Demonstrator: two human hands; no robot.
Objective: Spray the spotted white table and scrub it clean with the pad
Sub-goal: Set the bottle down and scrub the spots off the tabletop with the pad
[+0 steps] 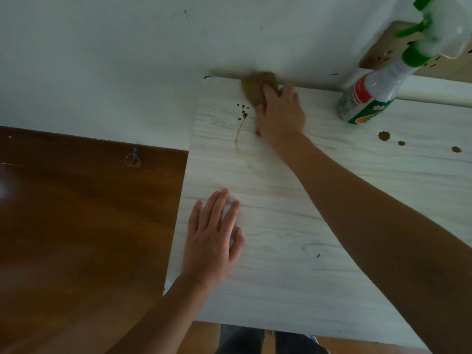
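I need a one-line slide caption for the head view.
The right hand holds the pad on the spotted white table, left hand flat, spray bottle upright.

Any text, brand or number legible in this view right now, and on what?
Label of the spray bottle: printing on red, white and green bands, too blurred to read.
On the white table and the pad: no text.

The right arm reaches from the lower right, its bare forearm stretched diagonally over the surface (293, 264) toward the far edge. The right grip (279, 116) is knuckles up and blurred, fingers bent over the pad (255, 85). The left grip (214, 236) lies flat, palm down on the surface near its left edge, fingers straight and slightly spread, forearm coming from below.
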